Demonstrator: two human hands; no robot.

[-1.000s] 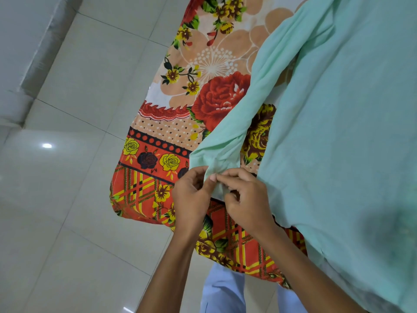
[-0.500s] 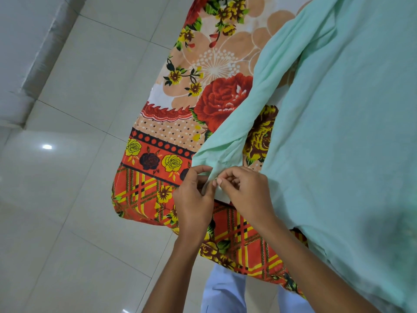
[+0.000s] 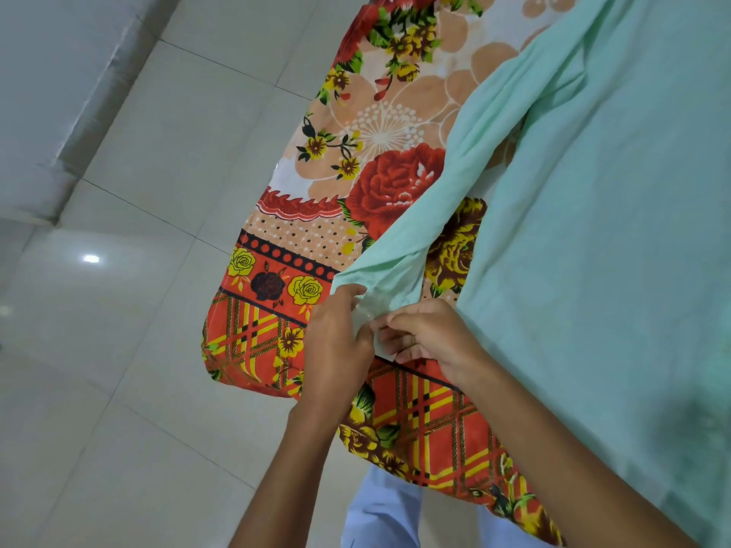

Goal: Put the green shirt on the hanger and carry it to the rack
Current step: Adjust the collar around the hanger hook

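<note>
The mint-green shirt lies spread over a flower-printed bedsheet, filling the right side of the view. One long sleeve runs down and left to its cuff near the bed's edge. My left hand and my right hand meet at that cuff, and both pinch its fabric between thumb and fingertips. The cuff end is mostly hidden behind my fingers. No hanger and no rack appear in this view.
The bedsheet, orange and red with roses and a plaid border, hangs over the bed's corner. White glossy floor tiles spread to the left. A grey wall base runs along the upper left. My light blue trousers show below.
Both hands have stayed at the cuff, with the fingers shifting slightly on the fabric. The view has tilted a little.
</note>
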